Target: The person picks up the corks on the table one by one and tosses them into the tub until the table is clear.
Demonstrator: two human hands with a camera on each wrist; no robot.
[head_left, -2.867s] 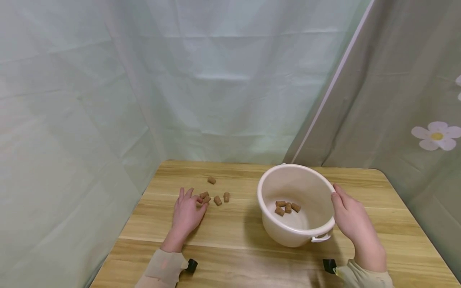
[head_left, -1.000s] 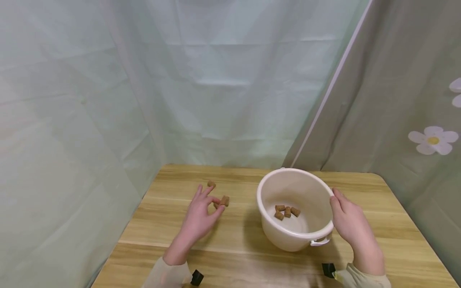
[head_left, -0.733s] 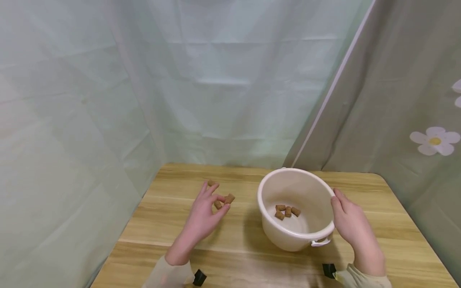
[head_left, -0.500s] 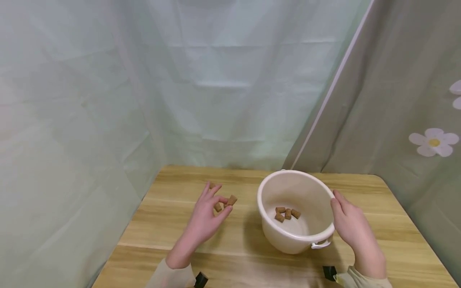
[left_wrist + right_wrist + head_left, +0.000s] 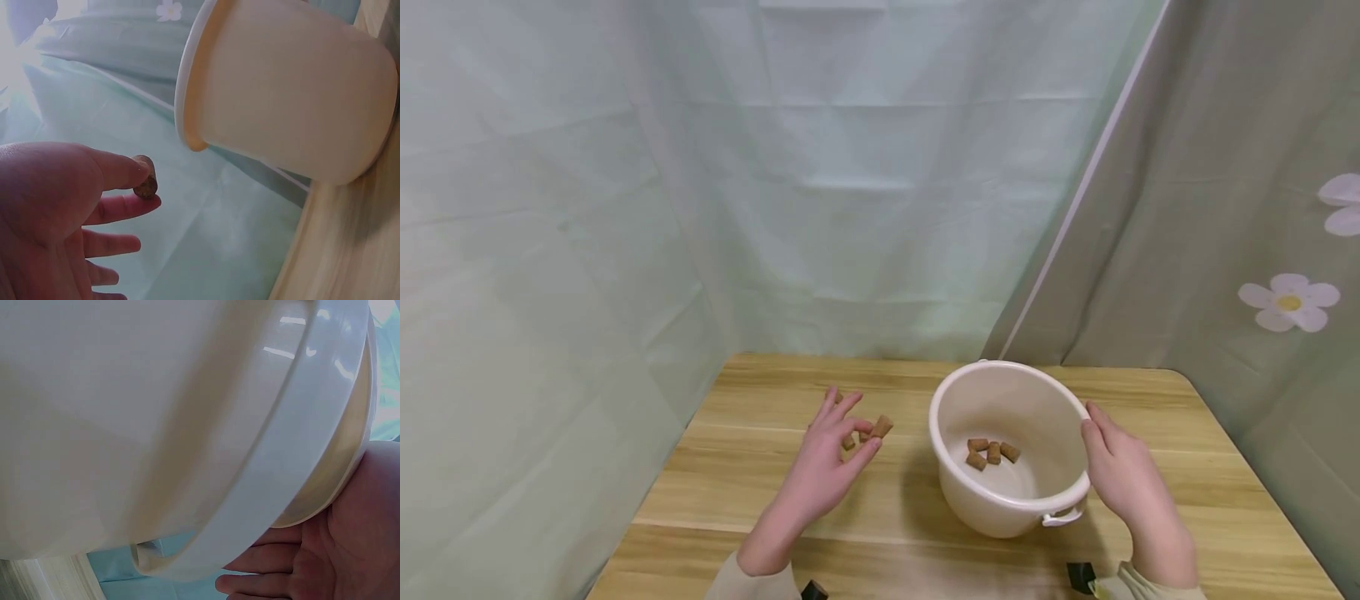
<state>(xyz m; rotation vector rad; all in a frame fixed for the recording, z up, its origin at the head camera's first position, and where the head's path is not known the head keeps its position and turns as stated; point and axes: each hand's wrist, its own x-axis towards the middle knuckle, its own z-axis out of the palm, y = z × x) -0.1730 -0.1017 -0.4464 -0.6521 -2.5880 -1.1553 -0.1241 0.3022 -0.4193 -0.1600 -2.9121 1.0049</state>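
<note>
My left hand pinches a small tapered brown cork between thumb and index finger, the other fingers spread. In the left wrist view the cork shows at the fingertips, apart from the bucket wall. Behind that hand lie loose corks, partly hidden by the fingers. A cream plastic bucket stands to the right, with several corks on its floor. At its right side my right hand holds the rim; the right wrist view shows its fingers behind the bucket's white handle.
The wood-grain table carries everything. Pale green curtains hang at the back and left, and a grey curtain with white flowers hangs at the right. Black wrist mounts sit by both sleeves.
My left hand has moved right from the left part of the cork group and now holds a cork out towards the bucket. The right hand stays at the bucket's rim.
</note>
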